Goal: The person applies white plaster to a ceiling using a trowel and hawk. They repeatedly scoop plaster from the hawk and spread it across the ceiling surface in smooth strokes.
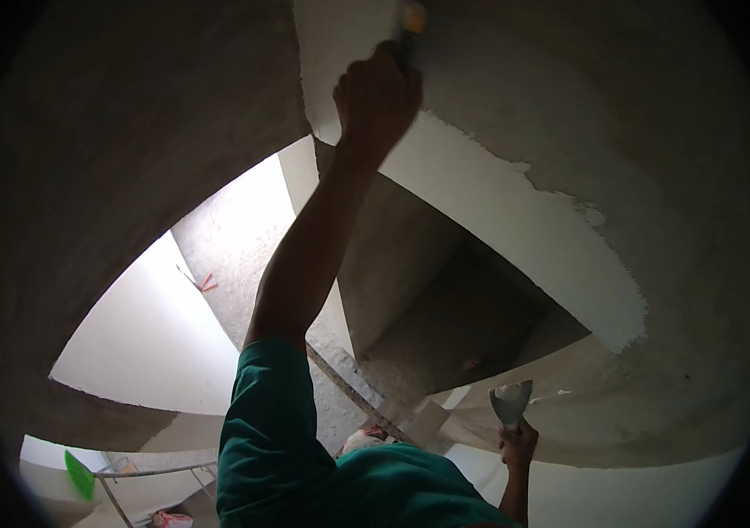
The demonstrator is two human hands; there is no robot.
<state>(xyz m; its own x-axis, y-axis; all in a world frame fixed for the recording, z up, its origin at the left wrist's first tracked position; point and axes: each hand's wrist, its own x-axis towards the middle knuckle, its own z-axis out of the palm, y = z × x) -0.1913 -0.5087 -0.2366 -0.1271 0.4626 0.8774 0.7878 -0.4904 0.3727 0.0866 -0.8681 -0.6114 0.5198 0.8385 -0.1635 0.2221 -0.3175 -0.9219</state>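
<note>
Left arm raised, right arm low: the two hands are well apart, each closed on an implement. The left hand (pixel 379 97), in dark shade near the upper edge of the view, is clenched around a hand tool (pixel 413 18); the tool is blurred, showing a dark part at the fist and an orange-yellow end above it, and its exact kind cannot be told. Whether it touches the surface behind it cannot be determined. The right hand (pixel 519 442), at lower right, grips the handle of a putty knife (pixel 510 401), whose broad, flaring grey blade points upward and bears paler patches. A green sleeve (pixel 274 414) covers the left upper arm, leaving the forearm bare. Behind and to the right of the left forearm, a white coated band (pixel 515 220) runs obliquely down to the right; its outer edge is ragged against the grey-brown surface (pixel 700 238), while its inner edge borders a dark recess (pixel 471 290). To the left of the arm lies a brightly lit opening, with a small red object (pixel 208 283) inside it. At lower left, a bright green object (pixel 80 475) stands beside a metal frame (pixel 159 473), and a red-and-white item (pixel 172 520) lies below the frame.
</note>
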